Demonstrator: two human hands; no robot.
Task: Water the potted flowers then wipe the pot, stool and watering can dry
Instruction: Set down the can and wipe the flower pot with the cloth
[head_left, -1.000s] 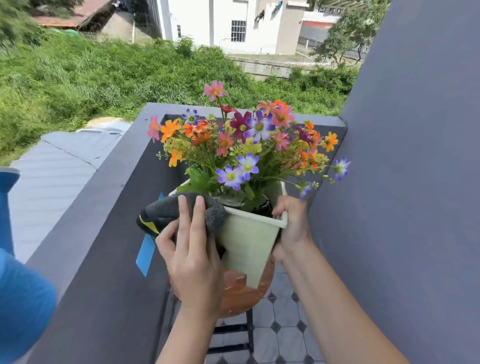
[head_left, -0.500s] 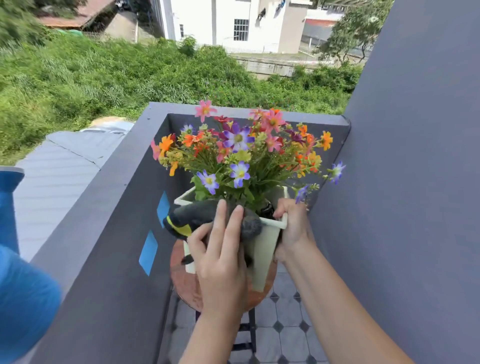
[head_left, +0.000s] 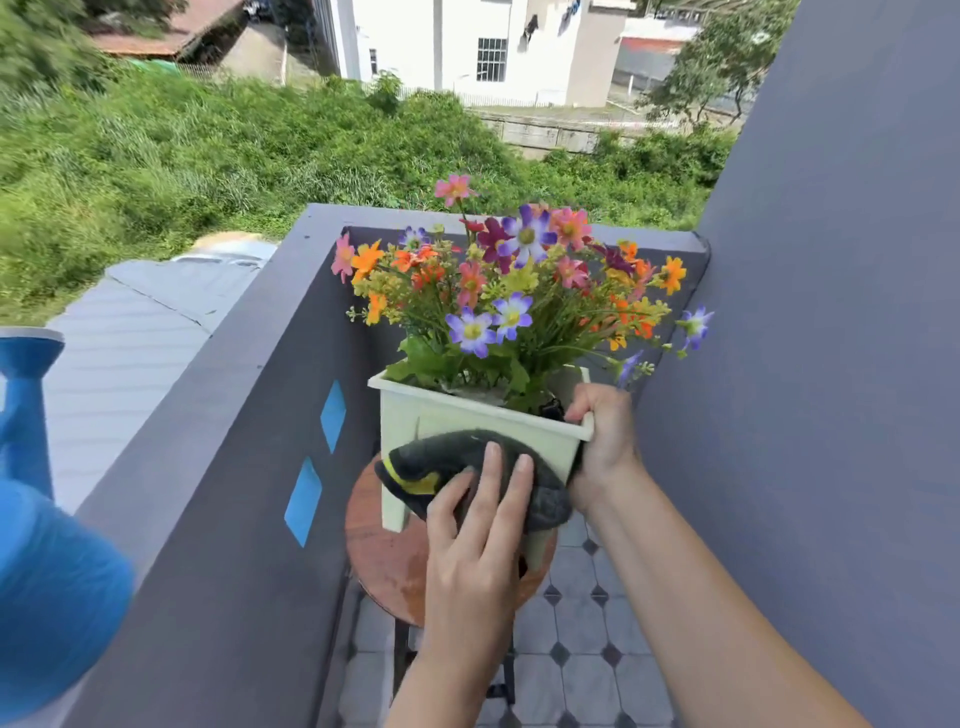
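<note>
A cream square pot (head_left: 441, 415) full of colourful flowers (head_left: 514, 291) stands on a round reddish-brown stool (head_left: 387, 561). My left hand (head_left: 478, 540) presses a dark grey cloth (head_left: 441, 462) with a yellow stripe flat against the pot's near side. My right hand (head_left: 602, 436) grips the pot's right rim corner. The blue watering can (head_left: 47, 545) rests on the grey ledge at the far left, partly cut off by the frame.
A grey parapet wall (head_left: 208, 467) with blue diamond marks runs along the left. A tall grey wall (head_left: 831, 364) rises on the right. Grey tiled floor (head_left: 587, 623) lies under the stool. Beyond the ledge are greenery and buildings.
The pot has come down from a lifted tilt and now stands on the stool. My left hand with the cloth has slid right and down across the pot's side.
</note>
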